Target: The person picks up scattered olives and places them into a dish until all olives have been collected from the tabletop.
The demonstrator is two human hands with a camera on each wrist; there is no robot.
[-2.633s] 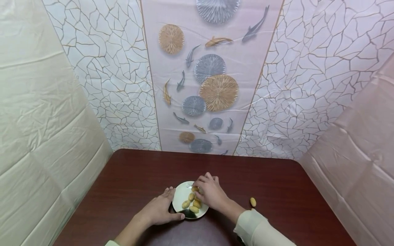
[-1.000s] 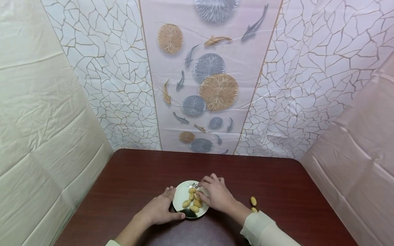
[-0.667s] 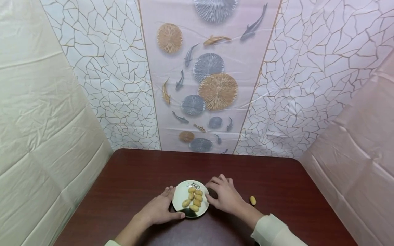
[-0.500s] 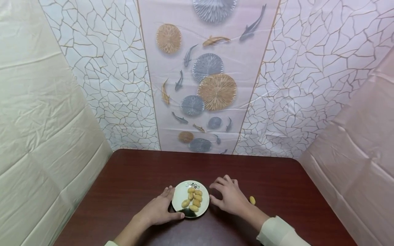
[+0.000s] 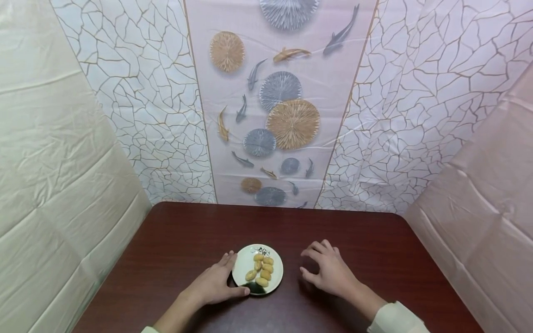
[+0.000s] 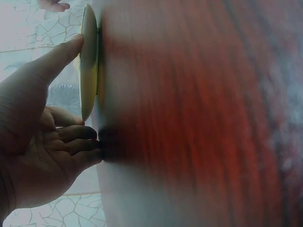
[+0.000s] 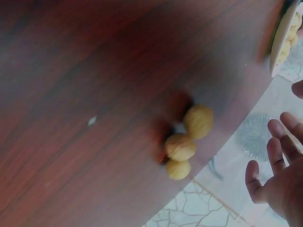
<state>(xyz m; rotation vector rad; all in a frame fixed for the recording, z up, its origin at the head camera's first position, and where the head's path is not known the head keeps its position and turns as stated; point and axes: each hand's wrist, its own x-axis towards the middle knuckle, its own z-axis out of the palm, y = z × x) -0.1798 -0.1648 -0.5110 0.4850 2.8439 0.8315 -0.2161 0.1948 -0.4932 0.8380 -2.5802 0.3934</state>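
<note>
A small round white plate with a dark green patch and a floral print stands on the table. Several oval yellow fruits, small and smooth, lie in two uneven rows on it. My left hand grips the plate's left side, thumb at the near rim and index finger at the far end of the grip. Right of the plate my right hand hovers low over the table, its fingers loosely bent around nothing. Three more yellow fruits lie on the table by that hand in the right wrist view; the head view hides them.
The dark red-brown wooden table has rounded far corners. A patterned cloth with fish and discs hangs behind it. Plain pale drapes close off both sides.
My right hand has let go of a fruit on the plate and moved right, away from the rim. The loose fruit beside it is now hidden in the head view. The left hand has stayed put.
</note>
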